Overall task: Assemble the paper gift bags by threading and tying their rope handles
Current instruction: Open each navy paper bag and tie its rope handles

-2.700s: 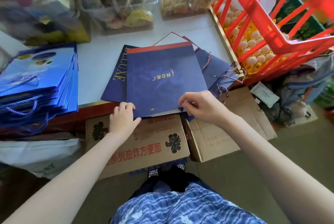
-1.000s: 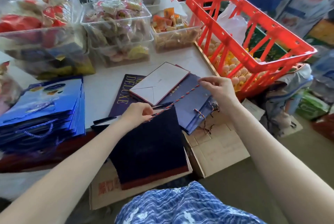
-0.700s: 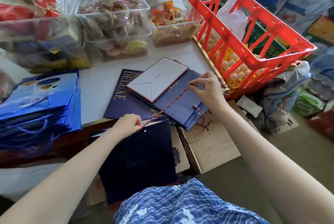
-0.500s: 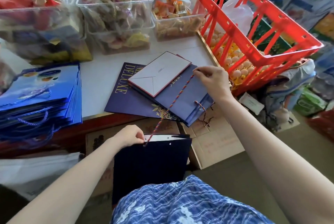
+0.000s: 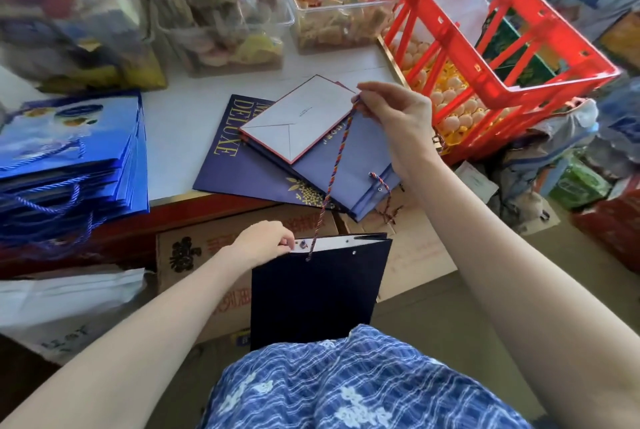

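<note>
matt navy paper bag (image 5: 313, 293), twisted multicolour rope (image 5: 335, 179), glossy blue bags (image 5: 69, 148), red plastic crate (image 5: 485, 47), clear plastic tubs (image 5: 221, 5), cardboard boxes (image 5: 408, 255)

A: Left hand (image 5: 263, 243)?
B: Grips top edge of the dark bag (image 5: 313, 293), which hangs below the table (image 5: 180, 137) edge, over the lap.
A: Right hand (image 5: 398, 120)?
B: Raised over the table, pinching the rope (image 5: 334, 179) end. Rope runs taut down into the bag's left hole.
A: Rest?
B: Flat navy bags (image 5: 346, 165) mid-table, blue bag stack (image 5: 69, 151) left, red crate (image 5: 485, 33) right, clear snack bins (image 5: 221, 5) behind.
</note>
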Tool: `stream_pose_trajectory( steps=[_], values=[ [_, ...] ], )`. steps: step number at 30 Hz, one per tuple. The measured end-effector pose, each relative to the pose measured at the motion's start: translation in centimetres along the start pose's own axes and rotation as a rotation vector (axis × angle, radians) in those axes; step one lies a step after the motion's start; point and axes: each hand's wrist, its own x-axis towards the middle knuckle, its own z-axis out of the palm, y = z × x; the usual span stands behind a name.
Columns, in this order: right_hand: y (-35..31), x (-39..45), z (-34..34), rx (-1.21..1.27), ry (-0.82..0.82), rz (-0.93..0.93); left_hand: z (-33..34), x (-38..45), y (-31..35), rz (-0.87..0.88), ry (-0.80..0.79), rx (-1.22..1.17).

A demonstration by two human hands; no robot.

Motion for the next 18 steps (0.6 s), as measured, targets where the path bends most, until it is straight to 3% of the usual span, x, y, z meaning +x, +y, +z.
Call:
stream_pose_trajectory(
  steps=[5, 9, 13, 15, 18],
  values=[
    [-2.8, 1.1, 0.9, 0.170, -0.002, -0.034, -1.1, -0.6, 0.2, 0.022, 0.050, 0.149],
    [-4.6, 1.6, 0.2, 0.199, -0.063, -0.012, -3.8, -2.3, 0.4, 0.091, 0.244, 0.015],
    [-2.0, -1.0, -1.7, -0.348, -0.290, 0.053, -7.4, -4.8, -0.6, 0.121, 0.400, -0.027],
    [0.2, -2.2, -1.6, -0.577, -0.421, 0.042, -9.8, -5.8, -1.1, 0.156, 0.398, 0.001],
    [2.5, -3.0, -0.4, -0.722, -0.505, 0.068, -13.3, -7.7, -1.8, 0.207, 0.335, -0.032]
  ],
)
